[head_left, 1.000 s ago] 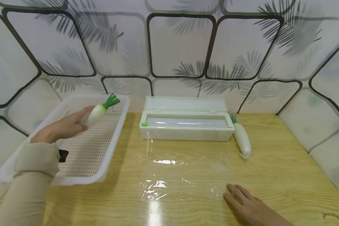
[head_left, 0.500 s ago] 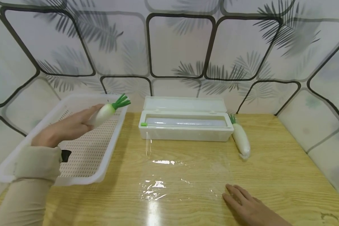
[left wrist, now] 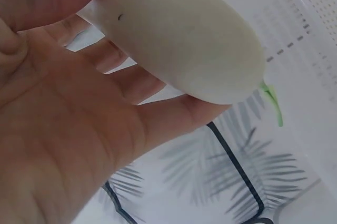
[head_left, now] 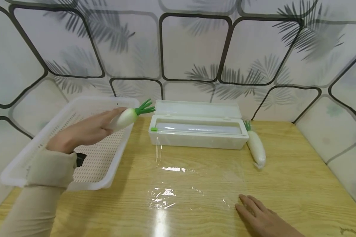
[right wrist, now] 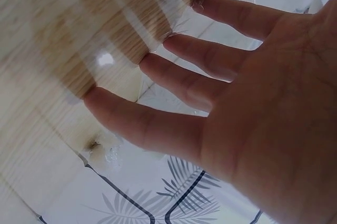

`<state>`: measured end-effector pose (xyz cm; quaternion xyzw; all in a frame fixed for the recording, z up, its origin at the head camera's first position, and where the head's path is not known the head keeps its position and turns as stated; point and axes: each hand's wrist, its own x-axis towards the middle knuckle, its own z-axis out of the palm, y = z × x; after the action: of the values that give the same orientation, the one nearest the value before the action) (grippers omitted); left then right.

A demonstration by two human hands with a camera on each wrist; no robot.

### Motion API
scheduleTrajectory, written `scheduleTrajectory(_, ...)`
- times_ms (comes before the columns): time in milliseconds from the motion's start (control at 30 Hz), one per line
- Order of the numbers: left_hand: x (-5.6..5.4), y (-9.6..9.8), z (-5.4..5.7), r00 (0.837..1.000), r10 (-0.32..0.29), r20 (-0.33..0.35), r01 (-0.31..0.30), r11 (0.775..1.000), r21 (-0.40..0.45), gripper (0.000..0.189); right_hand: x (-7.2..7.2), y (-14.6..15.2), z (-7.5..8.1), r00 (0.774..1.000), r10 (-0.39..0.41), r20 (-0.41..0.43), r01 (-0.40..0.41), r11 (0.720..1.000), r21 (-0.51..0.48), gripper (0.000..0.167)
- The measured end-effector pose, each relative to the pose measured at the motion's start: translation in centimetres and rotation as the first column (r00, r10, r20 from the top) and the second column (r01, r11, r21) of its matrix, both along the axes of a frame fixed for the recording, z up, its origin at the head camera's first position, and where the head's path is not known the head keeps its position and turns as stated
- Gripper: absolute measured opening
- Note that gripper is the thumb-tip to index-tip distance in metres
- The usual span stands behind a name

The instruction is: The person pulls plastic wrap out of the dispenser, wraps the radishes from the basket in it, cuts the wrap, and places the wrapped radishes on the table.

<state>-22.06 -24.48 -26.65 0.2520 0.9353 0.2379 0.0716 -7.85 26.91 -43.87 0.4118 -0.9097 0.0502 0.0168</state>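
Observation:
My left hand point(head_left: 86, 130) grips a white radish point(head_left: 124, 119) with a green leafy top, over the right part of the basket. In the left wrist view the thumb and fingers lie around the radish point(left wrist: 184, 39). A sheet of clear cling film point(head_left: 195, 184) stretches over the table from its white dispenser box point(head_left: 198, 140). My right hand point(head_left: 262, 217) rests with its fingertips at the film's near right edge. Its fingers are extended and hold nothing in the right wrist view, fingertips point(right wrist: 92, 93) on the table surface.
A white perforated basket point(head_left: 114, 164) stands on the left of the wooden table point(head_left: 296, 171). The dispenser's lid point(head_left: 197, 108) is raised, with a green slider point(head_left: 154, 129) at its left end. A film-wrapped radish point(head_left: 256, 149) lies right of the box. Patterned walls point(head_left: 192, 49) enclose the table.
My left hand has carried the radish to the right across the basket, so its leaves now reach past the basket's rim. The right hand stays in place.

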Motion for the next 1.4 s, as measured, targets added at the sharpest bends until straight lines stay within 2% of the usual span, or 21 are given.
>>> scheduleTrajectory(233, 0.8, 3.0, 0.5, 0.997, -0.061, -0.051, 0.061, 0.998, 0.000, 0.070, 0.0, 0.0, 0.3, 1.000, -0.007, 0.023, 0.007, 1.000, 0.016, 0.086)
scheduleTrajectory(467, 1.4, 5.6, 0.6, 0.984, -0.136, -0.114, 0.137, 0.991, -0.002, 0.068, 0.1, -0.2, 0.5, 0.999, -0.020, 0.044, 0.018, 0.999, 0.045, 0.087)
scheduleTrajectory(567, 1.7, 6.7, 0.7, 0.985, -0.143, -0.099, 0.145, 0.989, 0.008, 0.069, 0.0, -0.1, 0.5, 0.999, -0.012, 0.033, 0.010, 0.999, 0.037, 0.088)
scheduleTrajectory(700, 1.8, 8.1, 0.7, 0.991, -0.128, -0.034, 0.129, 0.991, 0.023, 0.069, 0.0, 0.0, 0.5, 1.000, -0.008, 0.023, 0.008, 1.000, 0.028, 0.087)
scheduleTrajectory(867, 2.0, 9.9, 0.3, 0.990, -0.141, 0.030, 0.139, 0.989, 0.041, 0.070, -0.1, 0.1, 0.3, 1.000, -0.003, 0.014, 0.002, 1.000, 0.022, 0.087)
scheduleTrajectory(1000, 2.1, 10.8, -0.2, 0.981, -0.193, 0.005, 0.192, 0.980, 0.054, 0.071, 0.0, 0.0, 0.4, 1.000, -0.008, 0.010, 0.007, 1.000, 0.027, 0.088)
scheduleTrajectory(1200, 2.4, 12.2, -1.1, 0.973, -0.231, -0.015, 0.231, 0.972, 0.032, 0.070, 0.0, 0.0, 0.4, 0.999, 0.004, -0.032, -0.003, 1.000, 0.012, 0.088)
scheduleTrajectory(1400, 2.5, 13.6, -2.0, 0.963, -0.268, -0.011, 0.268, 0.962, 0.055, 0.071, 0.1, 0.0, 0.4, 1.000, -0.014, 0.010, 0.014, 0.999, 0.038, 0.089)
